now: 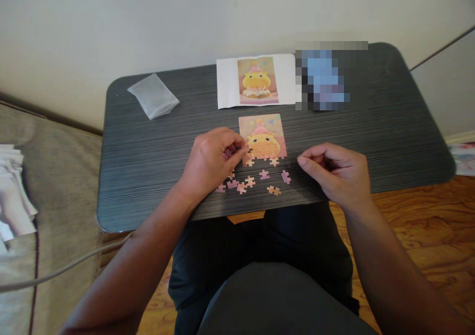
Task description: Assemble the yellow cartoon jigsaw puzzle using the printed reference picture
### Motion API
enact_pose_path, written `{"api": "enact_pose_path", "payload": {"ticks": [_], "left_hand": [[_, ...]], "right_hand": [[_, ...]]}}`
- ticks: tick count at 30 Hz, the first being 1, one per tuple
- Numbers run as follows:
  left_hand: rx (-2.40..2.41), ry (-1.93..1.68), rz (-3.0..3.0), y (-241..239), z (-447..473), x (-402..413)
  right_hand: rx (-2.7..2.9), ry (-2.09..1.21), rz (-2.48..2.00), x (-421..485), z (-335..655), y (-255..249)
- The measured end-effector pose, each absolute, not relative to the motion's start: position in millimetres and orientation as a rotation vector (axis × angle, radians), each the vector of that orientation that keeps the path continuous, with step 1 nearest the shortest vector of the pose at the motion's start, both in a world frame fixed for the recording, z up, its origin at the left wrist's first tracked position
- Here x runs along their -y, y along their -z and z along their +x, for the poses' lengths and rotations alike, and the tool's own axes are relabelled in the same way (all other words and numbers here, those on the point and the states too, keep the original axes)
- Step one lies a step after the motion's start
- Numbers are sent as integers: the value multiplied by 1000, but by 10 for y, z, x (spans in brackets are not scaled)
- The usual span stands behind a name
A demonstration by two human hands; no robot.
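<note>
A partly joined jigsaw puzzle (261, 132) with a yellow cartoon figure in a pink party hat lies mid-table, its lower edge ragged. My left hand (213, 159) is at its left edge, thumb and fingers pinched on a puzzle piece mostly hidden by the fingertips. Purple bits of puzzle show within the curl of that hand. To the right of the puzzle, my right hand (336, 171) is closed, thumb against forefinger, with nothing visible between them. Several loose pieces lie below the puzzle, among them a purple piece (285, 177) and an orange-brown pair (273, 190).
Behind the puzzle, a white sheet (228, 83) carries the printed picture. A clear plastic bag (154, 97) lies at the left of the dark table (137, 162). A blurred-out blue item (324, 80) sits at the back right. A cable (74, 266) runs at the lower left.
</note>
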State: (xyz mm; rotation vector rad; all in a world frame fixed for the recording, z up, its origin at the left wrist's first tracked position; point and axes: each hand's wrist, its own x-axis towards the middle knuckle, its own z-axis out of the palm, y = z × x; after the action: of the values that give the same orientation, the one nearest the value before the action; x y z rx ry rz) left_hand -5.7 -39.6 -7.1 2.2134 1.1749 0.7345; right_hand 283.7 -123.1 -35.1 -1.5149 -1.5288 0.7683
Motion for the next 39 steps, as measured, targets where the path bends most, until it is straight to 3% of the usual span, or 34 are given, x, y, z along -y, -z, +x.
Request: {"api": "enact_pose_path", "payload": {"ticks": [27,39], "left_hand": [[-1289,-856,1956,47,-274,307],[-1069,-648,2068,2,-724,446]], "right_hand": [[1521,-759,-1500,1223,2850,389],[1551,-725,-1525,1229,2857,379]]}}
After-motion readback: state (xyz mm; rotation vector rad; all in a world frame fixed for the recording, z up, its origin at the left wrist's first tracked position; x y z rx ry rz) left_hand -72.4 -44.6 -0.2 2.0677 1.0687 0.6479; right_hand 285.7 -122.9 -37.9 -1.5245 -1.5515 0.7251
